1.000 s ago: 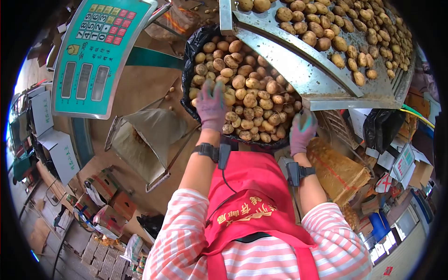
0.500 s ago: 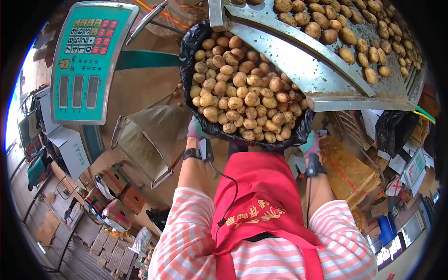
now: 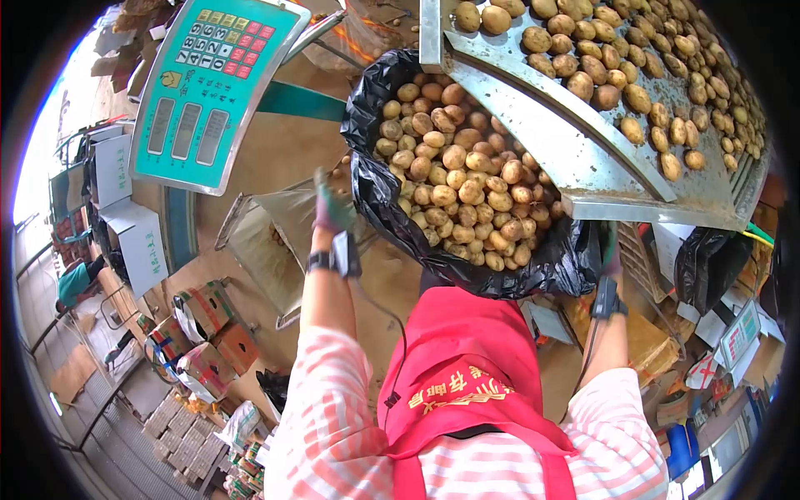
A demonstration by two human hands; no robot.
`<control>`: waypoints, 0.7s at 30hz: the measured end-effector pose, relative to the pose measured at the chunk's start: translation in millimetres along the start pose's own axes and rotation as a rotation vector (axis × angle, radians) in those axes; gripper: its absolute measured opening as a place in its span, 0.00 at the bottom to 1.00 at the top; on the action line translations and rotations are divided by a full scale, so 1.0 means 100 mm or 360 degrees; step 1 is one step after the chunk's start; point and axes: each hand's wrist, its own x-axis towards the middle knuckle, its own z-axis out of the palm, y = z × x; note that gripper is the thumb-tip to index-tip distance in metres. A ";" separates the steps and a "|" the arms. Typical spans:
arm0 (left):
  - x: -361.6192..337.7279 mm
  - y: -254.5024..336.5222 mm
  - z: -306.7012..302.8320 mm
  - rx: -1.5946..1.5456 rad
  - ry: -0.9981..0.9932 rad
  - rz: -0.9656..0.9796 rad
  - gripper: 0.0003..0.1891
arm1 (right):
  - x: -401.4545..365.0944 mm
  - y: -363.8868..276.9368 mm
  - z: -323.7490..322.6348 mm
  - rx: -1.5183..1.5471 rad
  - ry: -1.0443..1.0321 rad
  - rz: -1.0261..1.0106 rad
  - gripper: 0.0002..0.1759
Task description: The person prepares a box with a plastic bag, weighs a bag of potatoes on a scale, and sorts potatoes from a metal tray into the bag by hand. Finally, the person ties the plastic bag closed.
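Observation:
A black plastic bag [image 3: 379, 179], its mouth spread wide, is heaped with potatoes [image 3: 467, 183] below the metal chute. My left hand [image 3: 335, 210], in a greenish glove, is off the bag, just left of its rim. Its fingers stretch upward and hold nothing. At the bag's right edge is my gloved right hand [image 3: 612, 257], partly hidden by the plastic. The film is drawn out to that hand, which appears to grip it.
A metal sorting chute [image 3: 533, 129] carrying more potatoes [image 3: 637, 100] juts over the bag at upper right. On the left a green weighing scale display [image 3: 212, 92] stands on a post. A framed mesh sack [image 3: 271, 242] and cardboard boxes [image 3: 204, 312] lie beyond my left arm.
My left hand has come off the bag's left side and moved up and outward, fingers opening. My right hand has shifted right, and the bag's right edge now reaches farther out.

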 end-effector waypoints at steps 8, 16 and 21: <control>0.10 0.33 0.93 0.0384 -0.0678 0.0847 0.11 | 0.19 0.06 0.41 -0.0021 -0.0239 -0.0006 0.13; -1.54 -0.21 1.08 0.2078 -0.2307 0.0498 0.14 | -0.76 0.42 0.63 -0.1440 -0.1339 0.0661 0.11; -1.50 -0.46 0.57 0.3062 -0.2424 -0.0231 0.25 | -1.07 0.27 0.48 -0.1254 -0.0807 0.0535 0.14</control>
